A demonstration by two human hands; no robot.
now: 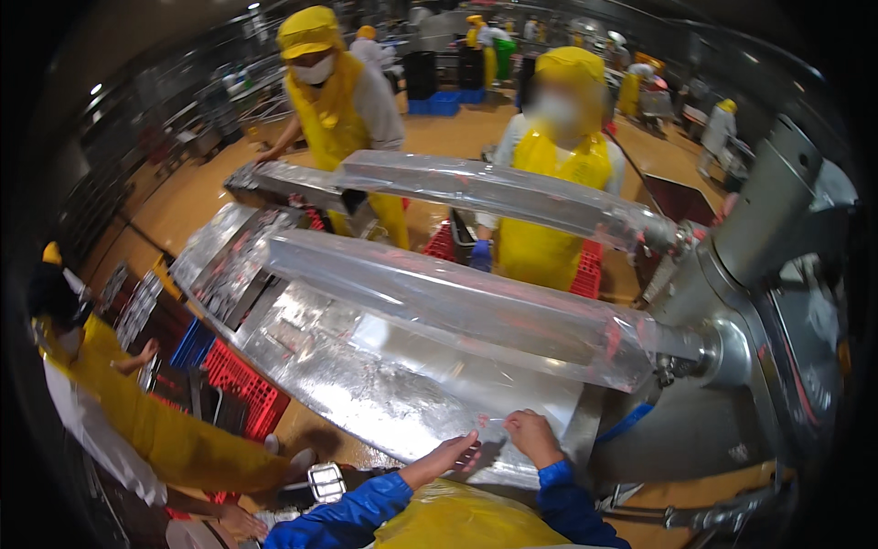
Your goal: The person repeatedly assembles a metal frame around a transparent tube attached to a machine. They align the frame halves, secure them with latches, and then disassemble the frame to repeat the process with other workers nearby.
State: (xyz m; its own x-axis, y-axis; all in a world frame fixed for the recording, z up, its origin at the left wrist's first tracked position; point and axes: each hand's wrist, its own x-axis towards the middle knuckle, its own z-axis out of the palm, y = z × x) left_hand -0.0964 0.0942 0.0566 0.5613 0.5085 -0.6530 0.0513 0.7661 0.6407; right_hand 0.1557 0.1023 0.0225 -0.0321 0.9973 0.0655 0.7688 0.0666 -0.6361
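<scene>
Clear plastic film (485, 430) | just ahead of both hands | left hand (455, 455) flat, open | right hand (529, 434) pinching its edge | roll (439, 302) beyond runs left-right

Upper middle, two people in yellow aprons (340, 110) are standing behind the machine. Red crates (240, 380) and a blue crate (193, 344) are sitting lower left, where another person in yellow (137, 416) is bending over.

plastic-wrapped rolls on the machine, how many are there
2. One plastic-wrapped roll runs across the middle, above the steel tray that both hands touch. The second roll lies farther back, in front of two yellow-aproned workers. Others may be hidden behind the machine.
</scene>
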